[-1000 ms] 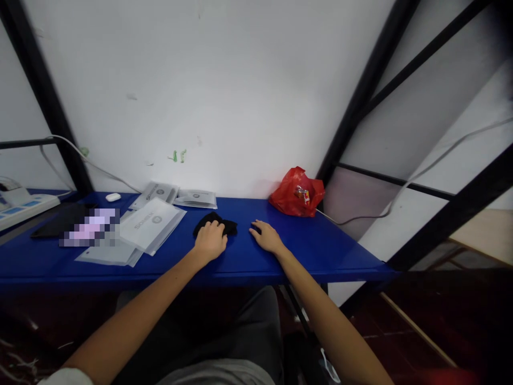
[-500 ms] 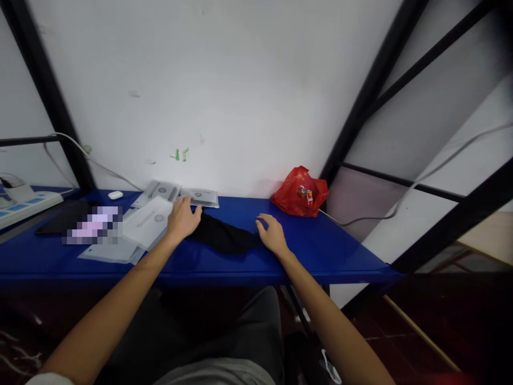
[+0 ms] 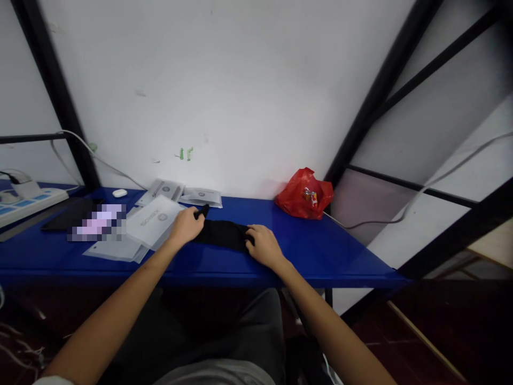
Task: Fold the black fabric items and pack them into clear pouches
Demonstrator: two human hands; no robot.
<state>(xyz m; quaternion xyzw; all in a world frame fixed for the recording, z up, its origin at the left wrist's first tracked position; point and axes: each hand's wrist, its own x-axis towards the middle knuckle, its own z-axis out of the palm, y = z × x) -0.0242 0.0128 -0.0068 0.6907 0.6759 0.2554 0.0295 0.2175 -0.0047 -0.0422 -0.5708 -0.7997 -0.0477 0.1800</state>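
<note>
A black cloth [image 3: 224, 234] lies stretched sideways on the blue table [image 3: 304, 246], between my two hands. My left hand [image 3: 187, 225] pinches its left end, and a small dark tip of the cloth sticks up past the fingers. At the right end my right hand [image 3: 263, 245] has its fingers curled round the fabric. Just left of my left hand lie white printed plastic pouches [image 3: 150, 220], overlapping one another.
A red plastic bag [image 3: 300, 195] sits at the back right. Toward the left are a white earphone case [image 3: 119, 193], a dark tablet [image 3: 66, 214], a pixelated bright screen [image 3: 100, 220] and a power strip [image 3: 32, 206]. Cables run along the wall.
Both hands have closed on the black cloth, which now lies straighter and flatter. My right hand has moved slightly left and down onto its end. The view has shifted a little.
</note>
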